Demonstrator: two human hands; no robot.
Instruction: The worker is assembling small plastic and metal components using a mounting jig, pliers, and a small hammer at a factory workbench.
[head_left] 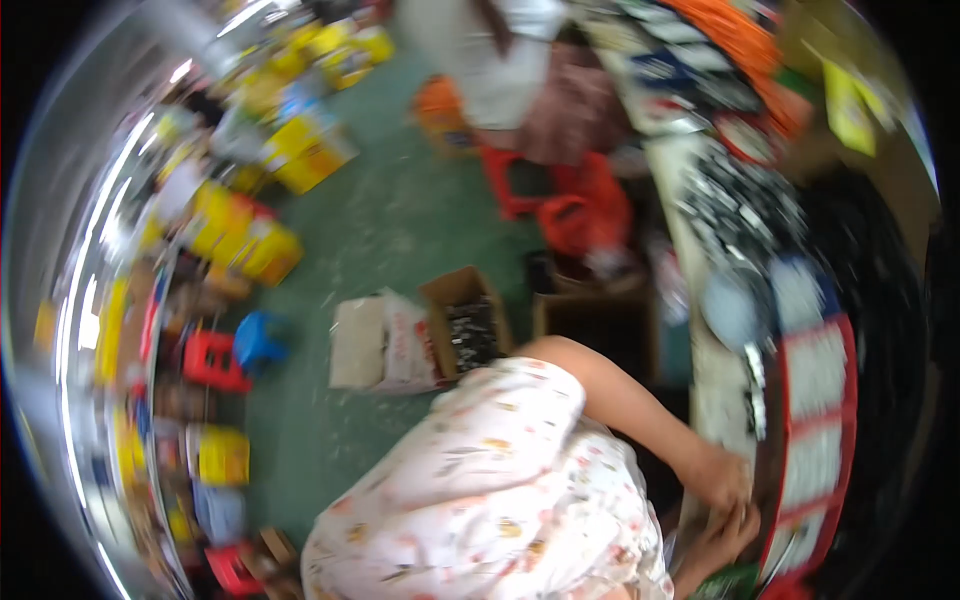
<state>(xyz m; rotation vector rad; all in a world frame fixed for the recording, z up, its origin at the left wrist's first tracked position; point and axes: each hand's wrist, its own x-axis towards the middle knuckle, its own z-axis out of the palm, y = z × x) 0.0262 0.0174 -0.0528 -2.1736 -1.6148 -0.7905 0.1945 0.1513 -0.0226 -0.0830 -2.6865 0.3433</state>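
My left hand reaches over the near edge of the workbench, its bare forearm coming out of a floral sleeve. Just below it, and almost touching, is my right hand. The fingers of both hands are bent and brought together; whatever lies between them is too small and blurred to name. Beside the hands stands a red-framed tray with whitish contents in its compartments. Several small shiny metal pieces lie on the bench above my hands.
Further up the bench are a pale round container and a heap of shiny metal parts. Open cardboard boxes, one with dark small parts, stand on the green floor. Red stools and another person are beyond.
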